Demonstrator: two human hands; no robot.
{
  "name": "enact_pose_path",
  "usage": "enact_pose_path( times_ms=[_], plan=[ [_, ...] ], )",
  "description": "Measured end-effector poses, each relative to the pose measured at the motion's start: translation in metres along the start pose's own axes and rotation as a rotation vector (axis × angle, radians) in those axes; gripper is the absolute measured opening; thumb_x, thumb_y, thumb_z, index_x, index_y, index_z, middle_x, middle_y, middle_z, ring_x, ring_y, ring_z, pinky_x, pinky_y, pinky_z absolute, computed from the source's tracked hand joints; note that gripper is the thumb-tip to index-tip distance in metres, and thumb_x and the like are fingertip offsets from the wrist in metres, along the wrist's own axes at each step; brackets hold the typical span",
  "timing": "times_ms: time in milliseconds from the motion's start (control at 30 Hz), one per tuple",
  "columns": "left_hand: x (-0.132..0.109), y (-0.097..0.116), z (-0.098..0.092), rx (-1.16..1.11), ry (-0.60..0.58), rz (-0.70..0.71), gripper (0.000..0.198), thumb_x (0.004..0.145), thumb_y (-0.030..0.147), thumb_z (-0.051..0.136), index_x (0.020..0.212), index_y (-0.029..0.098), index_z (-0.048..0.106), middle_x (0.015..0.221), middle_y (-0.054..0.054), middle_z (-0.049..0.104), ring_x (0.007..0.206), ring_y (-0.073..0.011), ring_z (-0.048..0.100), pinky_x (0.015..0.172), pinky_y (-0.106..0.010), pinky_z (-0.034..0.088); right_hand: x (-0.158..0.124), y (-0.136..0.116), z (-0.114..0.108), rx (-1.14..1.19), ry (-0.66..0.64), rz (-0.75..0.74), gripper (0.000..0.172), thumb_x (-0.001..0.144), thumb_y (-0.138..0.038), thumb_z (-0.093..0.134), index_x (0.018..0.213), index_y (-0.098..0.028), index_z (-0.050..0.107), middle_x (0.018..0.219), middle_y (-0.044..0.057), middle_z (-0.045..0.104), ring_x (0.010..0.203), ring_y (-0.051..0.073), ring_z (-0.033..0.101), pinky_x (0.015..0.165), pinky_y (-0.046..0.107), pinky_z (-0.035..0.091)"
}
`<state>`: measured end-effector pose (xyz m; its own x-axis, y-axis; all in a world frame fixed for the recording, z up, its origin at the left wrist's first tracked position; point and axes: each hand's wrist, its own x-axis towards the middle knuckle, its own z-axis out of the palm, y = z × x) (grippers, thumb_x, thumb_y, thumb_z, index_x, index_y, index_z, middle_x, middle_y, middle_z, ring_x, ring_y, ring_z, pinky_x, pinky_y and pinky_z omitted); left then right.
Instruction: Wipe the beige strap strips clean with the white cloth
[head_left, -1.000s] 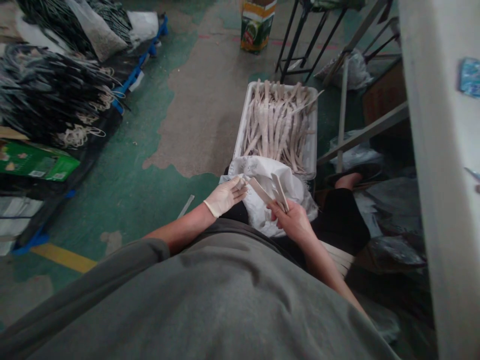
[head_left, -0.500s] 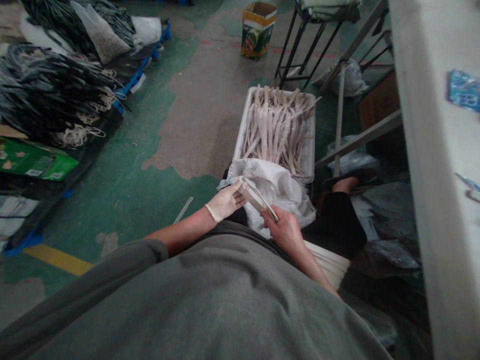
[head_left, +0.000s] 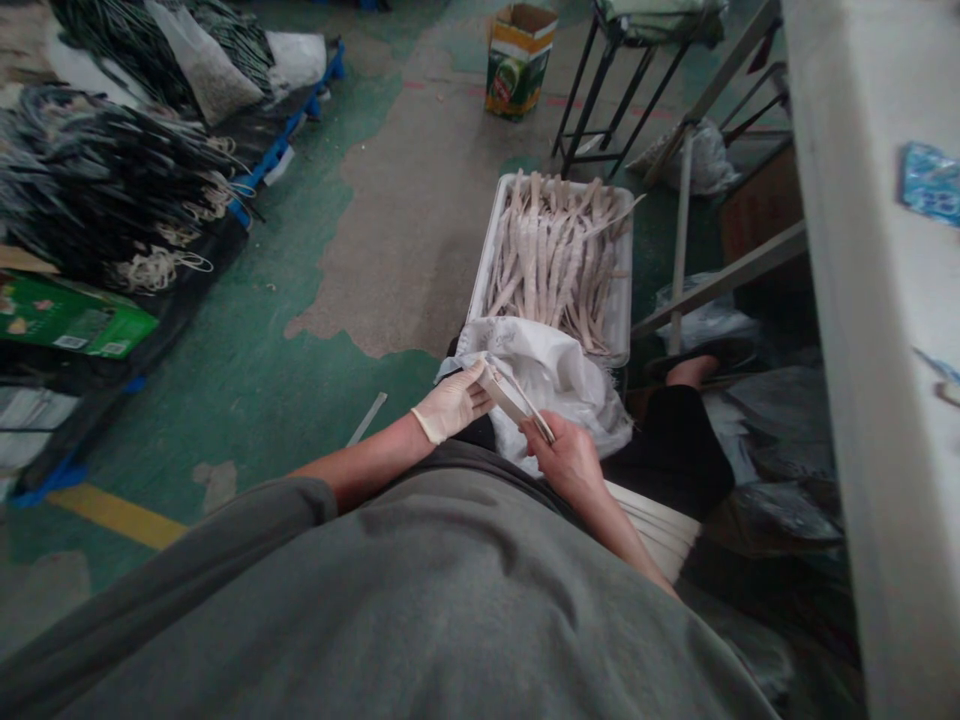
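My left hand [head_left: 454, 402], in a pale thin glove, is closed on the far end of a flat whitish strip [head_left: 507, 396]. The strip slants down to my bare right hand [head_left: 571, 458], whose fingers are wrapped round its near end. A second thin edge runs along it; whether the strip is folded or there are two pieces, I cannot tell. Beneath both hands a white plastic sack [head_left: 577, 385] covers my lap. Just beyond it, a white tray [head_left: 626, 300] holds many wrinkled pale strips [head_left: 547, 255]. More smooth cream strips [head_left: 652, 525] lie by my right forearm.
A white table [head_left: 847, 350] with metal legs runs along the right. Bundles of dark cords [head_left: 97, 180] lie on a blue-edged pallet at left. Ahead stand a cardboard box [head_left: 519, 65] and a black-legged stool [head_left: 600, 110]. Plastic bags [head_left: 787, 500] lie under the table.
The view has shifted very slightly. Both hands keep the same grip on the strip, with no clear movement.
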<state>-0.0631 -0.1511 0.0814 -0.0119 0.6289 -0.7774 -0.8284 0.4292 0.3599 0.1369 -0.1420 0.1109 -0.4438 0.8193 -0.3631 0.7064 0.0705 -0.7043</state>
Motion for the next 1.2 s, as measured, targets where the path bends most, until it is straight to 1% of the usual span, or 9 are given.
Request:
enact_pose_path(
  times_ms=[233,400,500,600,667,833,1000,1100,1200],
  plan=[
    [-0.004,-0.020,-0.005,0.025,-0.017,-0.083,0.011,0.091,0.027,0.069,0.094,0.016,0.068,0.094,-0.007,0.072,0.086,-0.0161,0.069,0.097,-0.034,0.052,0.022,-0.020,0.001,-0.049,-0.047,0.042,0.039,0.095,-0.048,0.048,0.068,-0.023,0.058,0.057,0.003,0.065,0.050,0.018,0.060,0.057,0.028,0.041],
    [-0.003,0.001,-0.009,-0.063,0.051,0.012,0.010,0.095,0.026,0.064,0.090,0.017,0.068,0.090,-0.005,0.072,0.081,-0.0127,0.067,0.093,-0.029,0.052,0.024,-0.017,-0.026,0.037,-0.241,0.045,0.040,0.093,-0.052,0.049,0.070,-0.021,0.061,0.056,0.002,0.065,0.047,0.016,0.060,0.051,0.027,0.041],
    [-0.005,0.005,-0.011,-0.086,0.044,0.019,0.011,0.093,0.027,0.067,0.090,0.017,0.068,0.089,-0.005,0.072,0.080,-0.0135,0.067,0.091,-0.030,0.052,0.027,-0.015,-0.032,-0.049,-0.185,0.037,0.041,0.091,-0.053,0.051,0.066,-0.022,0.060,0.053,0.001,0.064,0.043,0.015,0.057,0.047,0.026,0.038],
    [-0.007,-0.006,-0.008,-0.084,-0.033,-0.029,0.013,0.089,0.029,0.072,0.091,0.016,0.069,0.093,-0.007,0.072,0.085,-0.0159,0.068,0.092,-0.031,0.052,0.035,-0.024,-0.023,-0.104,-0.131,0.031,0.043,0.091,-0.052,0.050,0.062,-0.022,0.057,0.049,0.002,0.062,0.042,0.016,0.057,0.047,0.028,0.038],
    [-0.007,-0.012,-0.007,-0.090,-0.062,-0.031,0.017,0.086,0.031,0.076,0.091,0.016,0.068,0.096,-0.008,0.072,0.087,-0.0162,0.068,0.092,-0.030,0.051,0.038,-0.030,-0.020,-0.071,-0.154,0.020,0.042,0.092,-0.052,0.048,0.064,-0.022,0.059,0.049,0.002,0.062,0.042,0.017,0.058,0.048,0.028,0.040],
    [-0.008,-0.008,-0.010,-0.130,0.018,0.009,0.020,0.084,0.034,0.078,0.090,0.018,0.067,0.093,-0.005,0.072,0.085,-0.0143,0.066,0.088,-0.028,0.051,0.030,-0.029,-0.034,-0.095,-0.186,0.009,0.045,0.090,-0.056,0.047,0.065,-0.022,0.062,0.046,0.001,0.060,0.044,0.016,0.057,0.048,0.028,0.038],
    [-0.013,-0.018,-0.003,-0.059,-0.094,-0.067,0.020,0.085,0.034,0.076,0.088,0.015,0.069,0.089,-0.006,0.072,0.082,-0.0152,0.066,0.087,-0.029,0.050,0.033,-0.034,-0.028,-0.139,-0.118,0.038,0.043,0.091,-0.052,0.045,0.064,-0.022,0.059,0.047,0.001,0.060,0.043,0.016,0.058,0.048,0.027,0.038],
    [-0.010,-0.015,-0.001,-0.074,-0.086,-0.006,0.020,0.085,0.035,0.076,0.089,0.016,0.070,0.093,-0.006,0.073,0.083,-0.0146,0.065,0.087,-0.028,0.049,0.032,-0.035,-0.030,-0.065,-0.154,0.021,0.043,0.090,-0.054,0.046,0.067,-0.021,0.062,0.050,0.003,0.063,0.047,0.017,0.061,0.050,0.028,0.041],
    [-0.008,-0.011,-0.003,-0.111,-0.056,0.060,0.018,0.086,0.034,0.076,0.091,0.018,0.070,0.098,-0.006,0.074,0.087,-0.0146,0.065,0.088,-0.027,0.048,0.027,-0.030,-0.039,-0.076,-0.139,0.029,0.043,0.087,-0.057,0.048,0.065,-0.022,0.061,0.047,0.003,0.060,0.043,0.017,0.058,0.046,0.028,0.040]
  ],
)
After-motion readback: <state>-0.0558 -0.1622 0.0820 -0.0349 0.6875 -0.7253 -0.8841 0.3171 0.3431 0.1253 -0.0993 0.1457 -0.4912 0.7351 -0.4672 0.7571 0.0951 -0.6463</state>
